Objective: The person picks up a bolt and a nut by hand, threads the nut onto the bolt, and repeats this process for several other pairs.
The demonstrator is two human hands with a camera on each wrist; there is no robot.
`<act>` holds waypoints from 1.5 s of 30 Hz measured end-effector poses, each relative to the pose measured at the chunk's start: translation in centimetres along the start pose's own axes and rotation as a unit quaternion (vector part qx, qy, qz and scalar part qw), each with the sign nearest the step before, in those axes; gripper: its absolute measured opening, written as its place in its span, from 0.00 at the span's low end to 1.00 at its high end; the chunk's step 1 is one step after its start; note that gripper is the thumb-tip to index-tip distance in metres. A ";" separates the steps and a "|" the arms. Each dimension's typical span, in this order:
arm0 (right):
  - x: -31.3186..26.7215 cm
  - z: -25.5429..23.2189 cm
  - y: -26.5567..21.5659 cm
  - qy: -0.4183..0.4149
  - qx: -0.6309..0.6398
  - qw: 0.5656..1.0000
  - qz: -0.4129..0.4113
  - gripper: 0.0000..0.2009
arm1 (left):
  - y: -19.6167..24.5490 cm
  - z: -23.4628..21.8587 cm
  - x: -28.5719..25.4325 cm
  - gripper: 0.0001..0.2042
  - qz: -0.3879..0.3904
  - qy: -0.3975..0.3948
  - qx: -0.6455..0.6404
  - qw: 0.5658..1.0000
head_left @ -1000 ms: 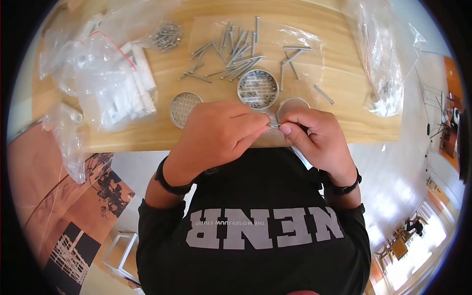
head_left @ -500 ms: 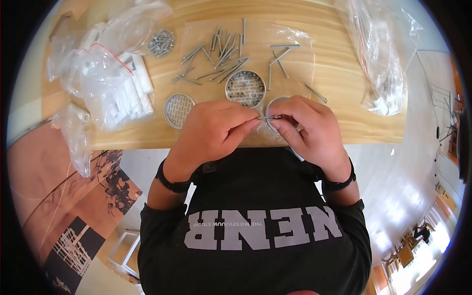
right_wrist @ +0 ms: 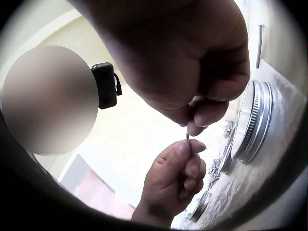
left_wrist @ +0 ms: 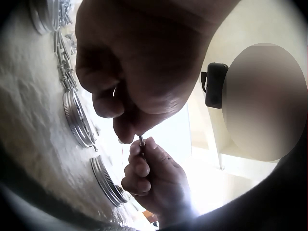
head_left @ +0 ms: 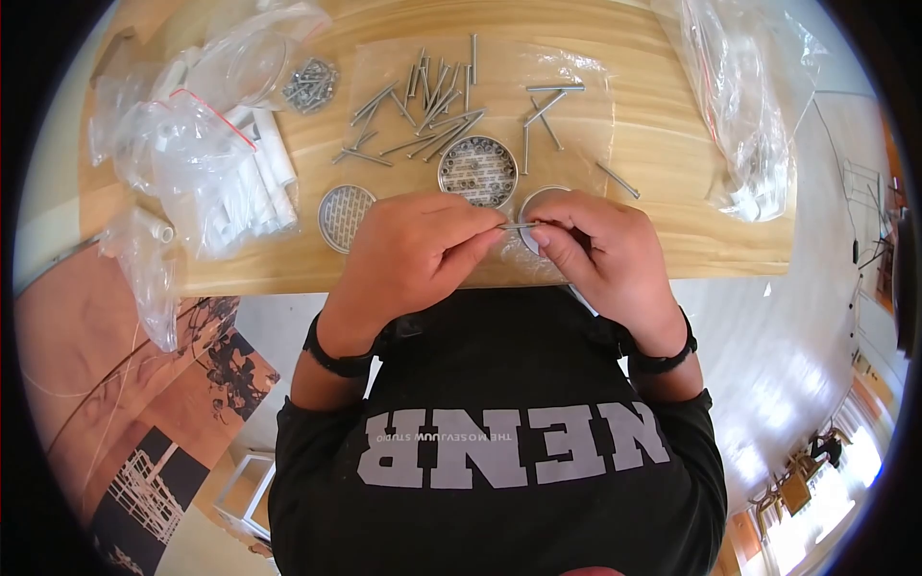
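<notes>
In the head view, my left hand point(head_left: 413, 245) pinches one end of a thin metal bolt point(head_left: 519, 226) between thumb and fingertips. My right hand point(head_left: 610, 259) pinches the other end, so the bolt lies crosswise between them above the table's front edge. A small ring-like metal piece point(left_wrist: 142, 143) shows on the bolt at the right fingertips in the left wrist view. Just beyond the hands is a round metal dish point(head_left: 441, 175) of small nuts. Another round dish point(head_left: 347, 219) stands beside the left hand, and a third point(head_left: 544, 196) is partly hidden behind the right.
Loose long bolts point(head_left: 442, 101) lie on a flat plastic sheet point(head_left: 591, 125) farther back. At left are plastic bags with white tubes point(head_left: 274, 149) and a round heap of small screws point(head_left: 310, 86). A clear plastic bag point(head_left: 735, 125) lies at the table's right.
Over the last second, both hands shifted slightly left and up in the head view, still holding the bolt between them. Since half a second ago they have barely moved.
</notes>
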State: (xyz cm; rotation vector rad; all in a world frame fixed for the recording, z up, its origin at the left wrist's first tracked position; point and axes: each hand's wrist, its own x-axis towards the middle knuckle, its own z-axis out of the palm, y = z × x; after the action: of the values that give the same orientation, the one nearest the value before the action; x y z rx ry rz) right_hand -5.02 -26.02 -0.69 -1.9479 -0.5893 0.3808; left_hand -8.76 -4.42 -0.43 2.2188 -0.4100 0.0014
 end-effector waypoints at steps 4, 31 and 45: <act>0.2 0.1 -0.1 0.027 0.026 0.999 -0.033 0.08 | -0.3 -0.1 0.0 0.04 -0.010 0.008 -0.037 0.999; 0.4 -0.5 0.1 0.060 0.015 0.998 -0.024 0.07 | 0.1 -0.3 0.6 0.06 -0.001 -0.011 -0.055 0.998; 0.1 -0.4 0.2 0.038 0.035 0.997 -0.052 0.08 | -0.2 -0.1 0.3 0.05 0.030 0.048 -0.018 0.998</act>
State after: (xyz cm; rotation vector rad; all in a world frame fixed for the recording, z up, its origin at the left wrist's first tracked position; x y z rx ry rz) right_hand -4.67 -26.28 -0.69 -1.8488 -0.6168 0.2575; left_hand -8.39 -4.28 -0.49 2.1615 -0.4197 0.1302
